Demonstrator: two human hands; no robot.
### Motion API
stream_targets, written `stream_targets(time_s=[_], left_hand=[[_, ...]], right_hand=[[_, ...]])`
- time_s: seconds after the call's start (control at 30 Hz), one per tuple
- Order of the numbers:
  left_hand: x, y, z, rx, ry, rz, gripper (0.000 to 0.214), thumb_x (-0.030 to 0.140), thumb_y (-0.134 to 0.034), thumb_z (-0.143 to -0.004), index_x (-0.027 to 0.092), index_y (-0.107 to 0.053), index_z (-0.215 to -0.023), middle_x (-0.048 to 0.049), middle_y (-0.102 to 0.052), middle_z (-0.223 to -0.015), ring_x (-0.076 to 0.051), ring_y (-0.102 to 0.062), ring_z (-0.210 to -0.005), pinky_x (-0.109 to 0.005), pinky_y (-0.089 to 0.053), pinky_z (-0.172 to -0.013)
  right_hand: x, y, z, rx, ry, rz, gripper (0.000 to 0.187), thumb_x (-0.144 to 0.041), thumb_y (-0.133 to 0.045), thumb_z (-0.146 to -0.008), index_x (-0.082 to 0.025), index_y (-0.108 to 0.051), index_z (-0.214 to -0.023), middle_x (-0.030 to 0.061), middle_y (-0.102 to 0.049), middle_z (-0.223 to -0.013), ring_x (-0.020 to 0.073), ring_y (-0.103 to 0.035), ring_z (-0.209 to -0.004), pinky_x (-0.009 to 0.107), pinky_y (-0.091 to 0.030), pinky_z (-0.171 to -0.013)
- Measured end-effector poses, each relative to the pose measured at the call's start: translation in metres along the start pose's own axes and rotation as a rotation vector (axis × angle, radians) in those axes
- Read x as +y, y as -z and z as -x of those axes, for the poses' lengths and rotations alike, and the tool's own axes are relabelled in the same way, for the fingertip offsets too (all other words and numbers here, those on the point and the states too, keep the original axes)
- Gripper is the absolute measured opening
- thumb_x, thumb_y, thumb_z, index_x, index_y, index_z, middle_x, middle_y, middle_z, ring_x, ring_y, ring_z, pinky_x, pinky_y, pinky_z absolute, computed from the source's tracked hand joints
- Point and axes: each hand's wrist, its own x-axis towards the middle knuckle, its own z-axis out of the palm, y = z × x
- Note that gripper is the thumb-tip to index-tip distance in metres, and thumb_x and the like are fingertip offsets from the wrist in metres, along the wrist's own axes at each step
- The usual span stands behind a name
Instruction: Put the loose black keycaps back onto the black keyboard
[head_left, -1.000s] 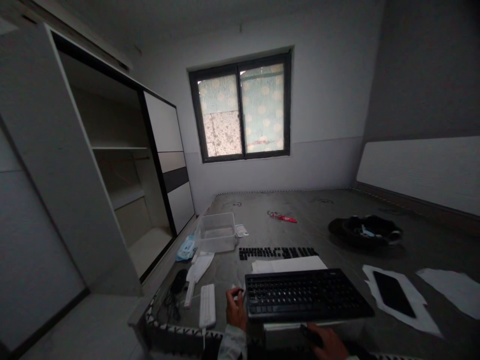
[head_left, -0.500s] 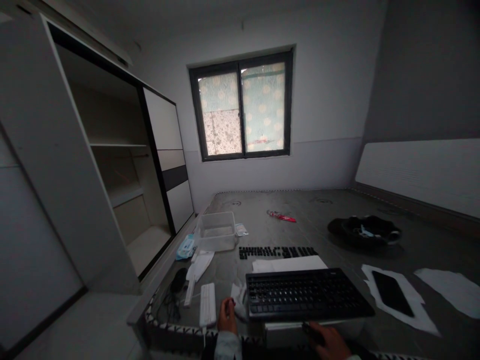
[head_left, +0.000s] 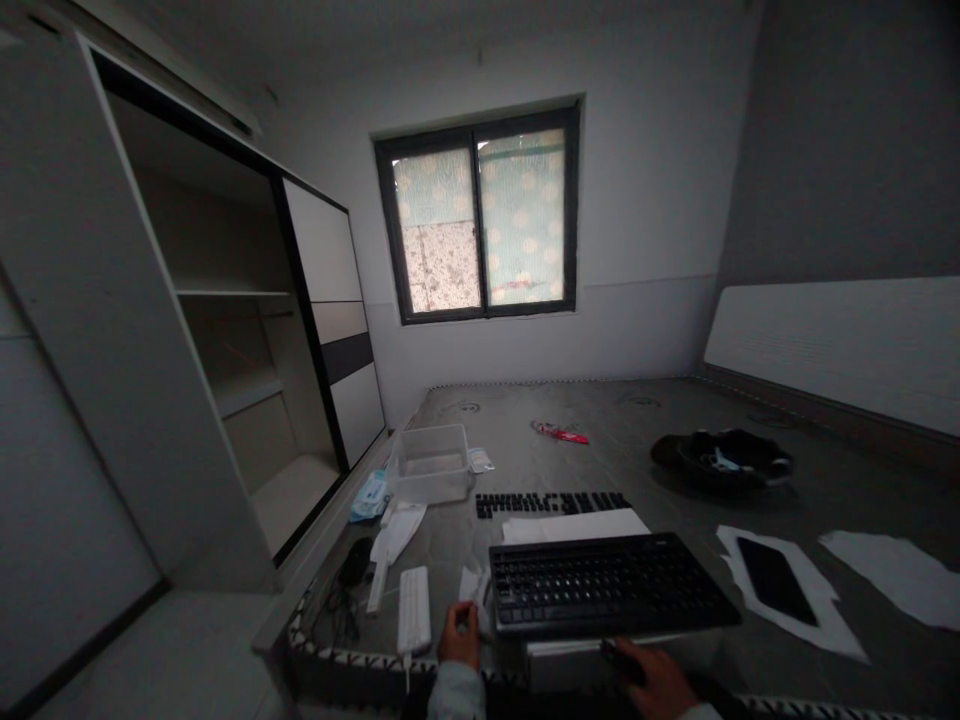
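Observation:
A black keyboard (head_left: 600, 585) lies in front of me on a white, box-like support (head_left: 562, 655). My left hand (head_left: 459, 638) is at the keyboard's left front corner, beside a crumpled white tissue (head_left: 474, 585). Its fingers are curled in a pinch; whatever they hold is too dim to make out. Below the keyboard's front edge, my right hand (head_left: 654, 678) is closed around a small dark object (head_left: 611, 652) whose kind I cannot tell. Behind the keyboard, loose black keycaps (head_left: 551, 503) lie in rows near white paper (head_left: 574, 526).
Left of me are a white power strip (head_left: 414, 610), a black cable (head_left: 346, 610), a clear plastic bin (head_left: 429, 465) and a blue packet (head_left: 369, 495). To the right are a phone (head_left: 776, 580) on paper and a dark cap (head_left: 724, 460). A red item (head_left: 562, 433) lies farther back.
The view has shifted slightly. My left hand has dipped a little and its fingers have curled differently. My right hand stays near the keyboard's front edge; the keyboard looks unmoved.

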Motion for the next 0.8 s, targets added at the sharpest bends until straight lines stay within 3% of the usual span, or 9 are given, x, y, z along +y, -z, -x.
stream_targets(time_s=[0.37, 0.57, 0.7, 0.8], left_hand=[[0.01, 0.001, 0.009, -0.021, -0.081, -0.03, 0.016, 0.038, -0.064, -0.061, 0.025, -0.062, -0.07, -0.0027, -0.07, -0.075, -0.027, -0.065, -0.082, -0.038, -0.05, -0.08], [0.0, 0.005, -0.001, -0.078, -0.008, -0.006, 0.042, 0.04, -0.07, -0.057, 0.024, -0.063, -0.096, -0.0045, -0.072, -0.09, -0.027, -0.068, -0.076, -0.038, -0.052, -0.07], [-0.001, 0.007, -0.006, -0.11, -0.014, 0.038, 0.035, 0.039, -0.073, -0.051, 0.025, -0.067, -0.082, -0.0028, -0.072, -0.081, -0.028, -0.067, -0.089, -0.037, -0.052, -0.079], [-0.001, 0.004, -0.005, -0.06, 0.013, 0.039, 0.034, 0.037, -0.075, -0.046, 0.025, -0.067, -0.077, -0.0011, -0.072, -0.078, -0.028, -0.068, -0.086, -0.036, -0.052, -0.072]], right_hand=[[-0.029, 0.031, -0.001, 0.011, -0.04, -0.07, 0.037, -0.023, -0.054, -0.063, -0.025, -0.074, -0.094, 0.0028, -0.074, -0.09, 0.0254, -0.068, -0.088, 0.035, -0.053, -0.083], [-0.023, 0.026, -0.001, 0.003, -0.058, -0.065, 0.039, -0.019, -0.052, -0.063, -0.024, -0.074, -0.095, 0.0032, -0.074, -0.092, 0.0251, -0.068, -0.09, 0.035, -0.052, -0.086], [-0.015, 0.017, 0.0, 0.0, -0.05, -0.041, 0.042, -0.016, -0.051, -0.061, -0.024, -0.074, -0.096, 0.0035, -0.074, -0.094, 0.0253, -0.068, -0.092, 0.035, -0.052, -0.088], [-0.009, 0.012, 0.0, -0.01, -0.027, -0.015, 0.046, -0.014, -0.05, -0.06, -0.021, -0.074, -0.098, 0.0054, -0.074, -0.094, 0.0256, -0.068, -0.091, 0.035, -0.052, -0.086]])
